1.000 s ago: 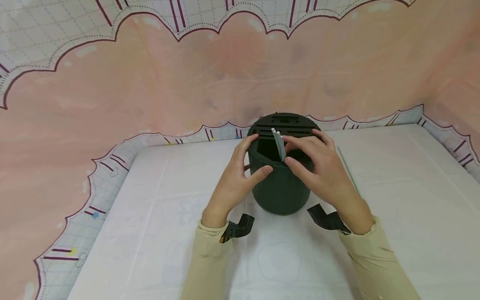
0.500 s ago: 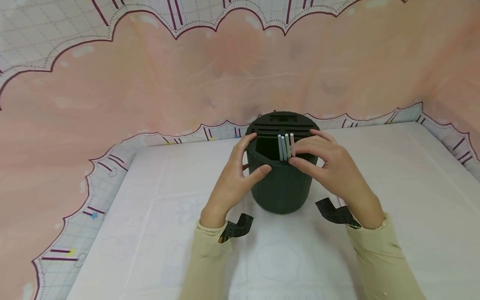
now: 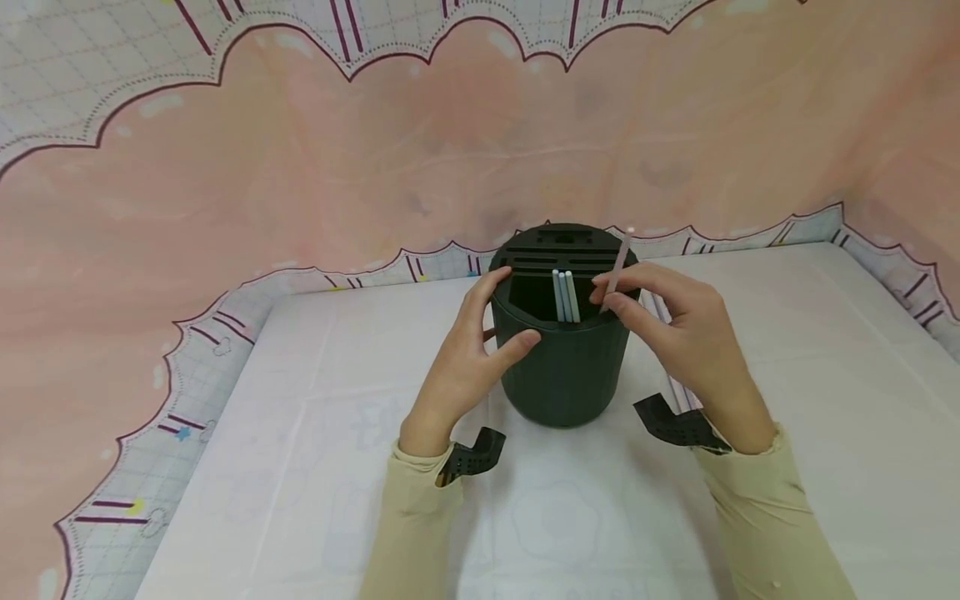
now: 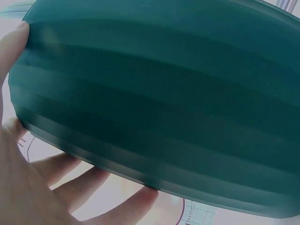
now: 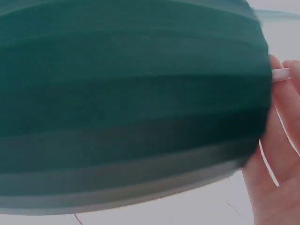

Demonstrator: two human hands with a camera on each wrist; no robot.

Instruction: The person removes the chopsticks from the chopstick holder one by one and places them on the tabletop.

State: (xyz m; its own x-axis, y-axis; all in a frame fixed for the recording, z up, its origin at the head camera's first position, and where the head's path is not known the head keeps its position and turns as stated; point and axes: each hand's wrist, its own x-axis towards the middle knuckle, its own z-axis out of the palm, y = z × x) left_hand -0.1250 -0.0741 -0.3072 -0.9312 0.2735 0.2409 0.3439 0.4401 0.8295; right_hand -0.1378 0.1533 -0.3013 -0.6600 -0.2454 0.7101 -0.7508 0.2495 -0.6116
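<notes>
A dark green round pen holder (image 3: 562, 379) with ribbed sides and a slotted top stands upright on the table. My left hand (image 3: 468, 358) grips its left side, thumb in front at the rim; the left wrist view has those fingers spread along the green wall (image 4: 154, 93). Between thumb and fingers, my right hand (image 3: 690, 333) pinches a slim pale pink stick (image 3: 620, 260), tilted over the opening's right side. Several slim bluish and greenish sticks (image 3: 566, 296) lean inside the opening. In the right wrist view, the holder hides part of the pink stick (image 5: 281, 74).
More slim pale sticks (image 3: 684, 394) lie on the white-covered table (image 3: 300, 450) to the holder's right, partly behind my right hand. A peach cloth backdrop (image 3: 450, 158) with a scalloped border rises behind the table.
The pink stick came apart from the bundle and moved right in my right hand, now tilted. The other sticks, earlier beside my right fingers, stand in the opening. My left hand keeps its hold.
</notes>
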